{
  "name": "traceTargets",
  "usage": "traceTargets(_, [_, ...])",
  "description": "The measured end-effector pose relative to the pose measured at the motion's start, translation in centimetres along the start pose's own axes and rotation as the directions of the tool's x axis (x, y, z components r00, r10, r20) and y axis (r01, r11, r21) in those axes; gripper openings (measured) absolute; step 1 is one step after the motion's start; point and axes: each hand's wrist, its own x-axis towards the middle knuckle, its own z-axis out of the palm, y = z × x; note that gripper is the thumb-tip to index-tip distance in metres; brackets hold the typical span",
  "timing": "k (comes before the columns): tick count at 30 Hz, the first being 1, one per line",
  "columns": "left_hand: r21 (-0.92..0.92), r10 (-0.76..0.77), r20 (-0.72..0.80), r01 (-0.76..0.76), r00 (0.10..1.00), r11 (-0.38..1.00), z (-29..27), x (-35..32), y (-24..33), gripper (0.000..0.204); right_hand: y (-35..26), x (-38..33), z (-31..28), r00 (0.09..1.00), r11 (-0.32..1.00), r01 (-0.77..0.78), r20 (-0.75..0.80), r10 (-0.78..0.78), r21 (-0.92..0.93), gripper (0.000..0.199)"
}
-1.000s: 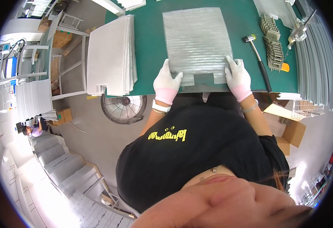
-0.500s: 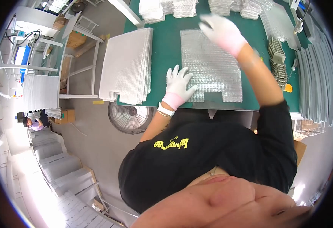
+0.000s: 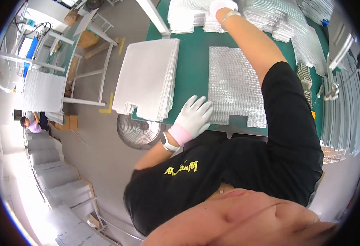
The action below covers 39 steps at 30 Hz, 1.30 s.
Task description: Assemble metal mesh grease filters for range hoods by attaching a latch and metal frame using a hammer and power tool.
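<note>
At nine o'clock a white wire rack (image 3: 44,88) stands on the floor with a floor fan (image 3: 137,132) beside it, just under the tabletop (image 3: 194,57) edge. On the green tabletop's left lies a thick stack of white sheets (image 3: 149,78), squared and overhanging the near edge a little. The left hand (image 3: 193,117), in a white glove, lies flat with fingers spread, its grip open and holding nothing, its fingertips pressing the near left corner of the single silver quilted sheet (image 3: 235,84) at the centre, probably to keep it from sliding. The right hand (image 3: 223,5) stretches out to twelve o'clock among the piles of silver sheets (image 3: 270,16) at the far edge; whether its grip has closed on one I cannot tell. At three o'clock long metal strips (image 3: 342,110) lie side by side
</note>
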Motion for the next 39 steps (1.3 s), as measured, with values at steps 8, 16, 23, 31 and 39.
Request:
traceTargets(8, [0.351, 0.409, -0.005, -0.382, 0.912, 0.855, -0.1, 3.8, -2.7, 0.024, 5.7, 6.5, 0.3, 0.373, 0.559, 0.64, -0.849, 0.375, 0.528, 0.049])
traceTargets(16, [0.491, 0.451, -0.001, -0.392, 0.893, 0.778, -0.6, 4.9, -4.4, 0.017, 8.4, 6.7, 1.4, 0.843, -0.381, 0.508, -0.536, 0.037, 0.773, 0.04])
traceTargets(23, [0.324, 0.367, 0.13, -0.39, 0.921, 0.862, -0.7, 5.5, -2.7, 0.019, 8.1, 1.8, 1.2, 0.829, -0.311, 0.54, -0.558, 0.038, 0.782, 0.036])
traceTargets(31, [0.173, 0.388, 0.143, -0.409, 0.911, 0.896, 0.3, 6.0, 0.7, 0.025, 12.7, -1.9, 1.4, 0.672, -0.121, 0.728, -0.738, -0.072, 0.675, 0.035])
traceTargets(39, [0.536, 0.698, 0.01, -0.593, 0.716, 0.601, -2.7, 4.2, 10.9, 0.033, 12.2, -9.6, -0.6, 0.581, -0.021, 0.812, -0.811, -0.067, 0.583, 0.039])
